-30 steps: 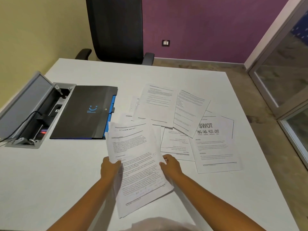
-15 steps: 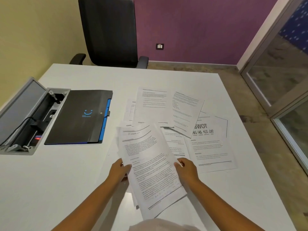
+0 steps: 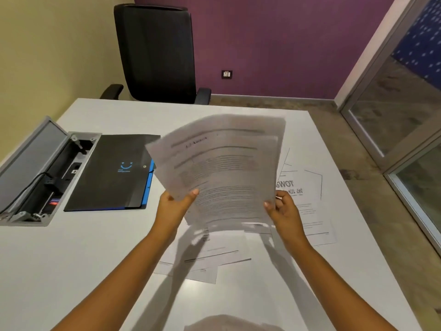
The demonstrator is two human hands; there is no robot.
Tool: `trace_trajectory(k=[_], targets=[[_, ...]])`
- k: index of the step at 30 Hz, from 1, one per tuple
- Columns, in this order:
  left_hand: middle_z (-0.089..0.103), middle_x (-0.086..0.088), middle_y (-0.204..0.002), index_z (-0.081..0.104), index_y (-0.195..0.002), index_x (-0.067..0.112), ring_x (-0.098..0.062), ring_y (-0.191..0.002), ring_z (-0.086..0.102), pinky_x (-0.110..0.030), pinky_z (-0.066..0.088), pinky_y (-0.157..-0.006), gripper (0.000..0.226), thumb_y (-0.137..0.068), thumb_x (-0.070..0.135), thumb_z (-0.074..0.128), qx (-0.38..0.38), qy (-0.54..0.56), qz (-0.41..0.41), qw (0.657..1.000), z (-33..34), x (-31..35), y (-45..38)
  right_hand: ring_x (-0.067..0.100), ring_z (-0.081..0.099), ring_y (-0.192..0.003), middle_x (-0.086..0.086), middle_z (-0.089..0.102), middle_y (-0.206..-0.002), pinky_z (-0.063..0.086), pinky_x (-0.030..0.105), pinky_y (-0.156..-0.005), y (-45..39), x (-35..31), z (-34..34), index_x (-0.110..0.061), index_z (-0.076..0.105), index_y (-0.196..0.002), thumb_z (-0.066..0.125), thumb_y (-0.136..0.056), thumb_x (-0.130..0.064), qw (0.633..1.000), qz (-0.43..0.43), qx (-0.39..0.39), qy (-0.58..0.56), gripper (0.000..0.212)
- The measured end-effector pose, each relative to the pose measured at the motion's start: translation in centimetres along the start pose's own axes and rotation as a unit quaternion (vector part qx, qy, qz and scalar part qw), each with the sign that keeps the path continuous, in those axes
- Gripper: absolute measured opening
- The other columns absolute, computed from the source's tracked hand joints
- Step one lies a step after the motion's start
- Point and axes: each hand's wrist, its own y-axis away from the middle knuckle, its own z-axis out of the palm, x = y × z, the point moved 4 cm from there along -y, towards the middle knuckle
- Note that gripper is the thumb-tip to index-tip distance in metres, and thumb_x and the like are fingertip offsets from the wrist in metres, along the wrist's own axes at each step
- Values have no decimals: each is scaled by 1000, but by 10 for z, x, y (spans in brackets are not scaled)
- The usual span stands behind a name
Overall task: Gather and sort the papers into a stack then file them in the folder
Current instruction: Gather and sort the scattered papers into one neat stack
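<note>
A stack of printed papers (image 3: 222, 168) is lifted off the white table (image 3: 71, 259) and tilted up toward me, blurred. My left hand (image 3: 174, 206) grips its lower left corner and my right hand (image 3: 284, 211) grips its lower right corner. A black folder with a blue edge and a smiley logo (image 3: 112, 173) lies shut on the table to the left. Loose sheets remain on the table: a "SWOT" page (image 3: 303, 194) to the right and a few pages (image 3: 207, 261) under my hands. The held stack hides other sheets behind it.
An open grey cable box with a plug and wires (image 3: 40, 173) is sunk into the table at the left. A black office chair (image 3: 157, 53) stands at the far edge. A glass partition (image 3: 393, 115) runs along the right.
Both hands have raised the gathered stack off the table and tilted it upright. Some sheets that lay beneath it stay on the table near me.
</note>
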Motion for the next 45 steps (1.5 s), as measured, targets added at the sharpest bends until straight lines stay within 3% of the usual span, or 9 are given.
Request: trace_trajectory(k=[3,7,14,20,25,33,36,39,45], targets=[[64,10,-96,56,-98,34,-8,-92,60,-21,48,-74,26,-81,17,67,-18,-44,8,999,4,1,0,-6,66,-85,-25,71,-83,49,4,-69,-2,9,8,-32,53,-96,65,-84,-6,999,32,-14,22,31],[64,-4,-99,56,-103,24,-19,-94,59,-27,51,-79,23,-84,12,63,-52,-87,4,995,13,-7,5,17,60,-98,-10,65,-94,47,32,-92,-2,25,18,-23,58,-101,73,-79,-19,994,103,0,27,28],[61,9,-82,53,-82,39,-6,-78,57,-19,45,-59,21,-85,20,62,-11,-78,18,997,15,-1,3,2,62,-80,-17,65,-84,48,18,-66,-12,7,26,-32,59,-84,74,-78,-24,997,73,22,23,18],[62,-1,-96,58,-104,18,-19,-88,58,-21,47,-67,19,-86,15,61,-7,-75,-56,996,7,-45,5,22,60,-106,8,65,-118,45,21,-84,-5,53,35,-9,57,-120,67,-84,-15,980,149,-43,128,37],[63,22,-82,57,-88,37,-4,-70,64,-9,49,-49,17,-85,21,62,7,-94,-59,994,-1,-51,-1,24,56,-119,10,59,-130,44,31,-100,-2,88,26,-8,49,-131,64,-87,-12,944,210,-106,233,47],[60,-17,-111,54,-121,2,-35,-98,58,-46,49,-88,40,-85,17,63,126,-154,-168,965,-98,-81,-1,17,57,-106,-1,59,-102,41,26,-100,2,107,-3,-11,54,-119,66,-85,-21,921,256,-50,288,37],[59,-23,-116,54,-121,-2,-42,-106,57,-50,46,-96,42,-83,10,64,151,-160,-260,940,-131,-104,4,21,60,-108,1,59,-112,42,27,-94,3,110,-2,-12,57,-117,62,-87,-26,902,277,-68,324,34],[56,-16,-100,59,-94,0,-35,-85,58,-39,44,-82,14,-80,0,63,146,-170,-304,926,-141,-114,12,10,60,-73,-3,63,-83,42,22,-75,7,111,8,-19,64,-84,61,-87,-26,899,282,-99,321,8],[55,-16,-97,52,-96,6,-32,-87,52,-41,44,-82,18,-82,3,62,144,-172,-289,931,-138,-119,16,9,49,-33,-1,45,-41,38,16,-39,16,116,36,-16,39,-51,62,-87,-29,889,318,-144,296,44]])
